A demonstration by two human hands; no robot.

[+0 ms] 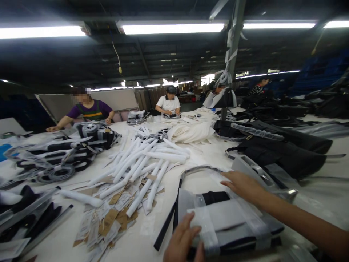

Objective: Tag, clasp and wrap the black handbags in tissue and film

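In front of me lies a black bag (227, 214) covered with pale sheets and bands of clear film. My left hand (185, 238) is at its near left edge, fingers spread and the fingertips at the pale covering. Over the bag's far right side reaches my right hand (242, 185), its fingers stretched out beside the film-covered handle (200, 169). Whether those fingers touch the handle I cannot tell. A loose black strap (166, 225) hangs off the bag's left side onto the white table (131, 251).
White rolled tubes (141, 160) and brown and white tags (109, 220) are heaped left of the bag. Black bags (280, 151) pile up at right, and film-wrapped straps (54, 160) at left. Co-workers, including one person in white (169, 103), stand across the table near a post (233, 47).
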